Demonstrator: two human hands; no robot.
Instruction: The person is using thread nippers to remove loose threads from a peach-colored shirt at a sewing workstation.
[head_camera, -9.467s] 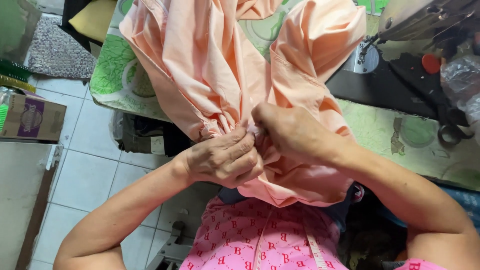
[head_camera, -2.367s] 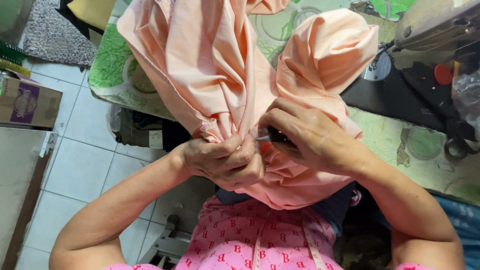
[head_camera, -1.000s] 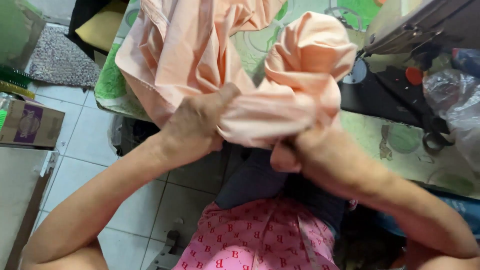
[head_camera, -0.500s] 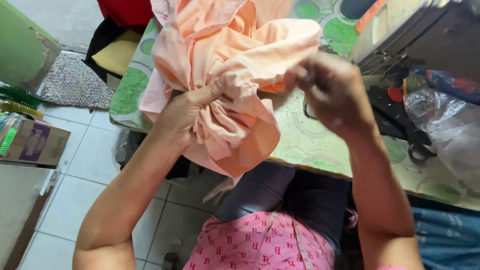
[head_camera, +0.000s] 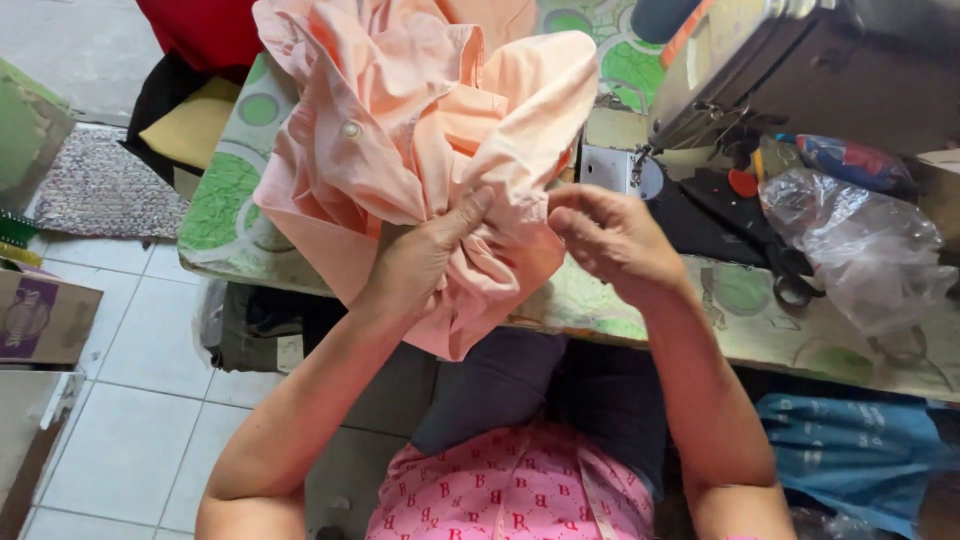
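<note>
A peach-coloured garment is bunched in a loose heap at the near edge of the table, its lower folds hanging over the edge toward the person's lap. A small pale button shows on a flap at its left side. The left hand is closed around a gathered wad of the cloth from below, thumb stretched up across the folds. The right hand sits just to the right of the bundle, fingers curled inward with the tips pinched close together at the cloth's edge; whether it holds anything between them cannot be told.

The table wears a cover printed with green circles. Just beyond the right hand stands a sewing machine, its grey body reaching across the far right, with its needle area beside the garment. A crumpled clear plastic bag lies on the table to the right. Far left, on the floor, are a yellow cushion, a woven mat and a cardboard box on pale tiles.
</note>
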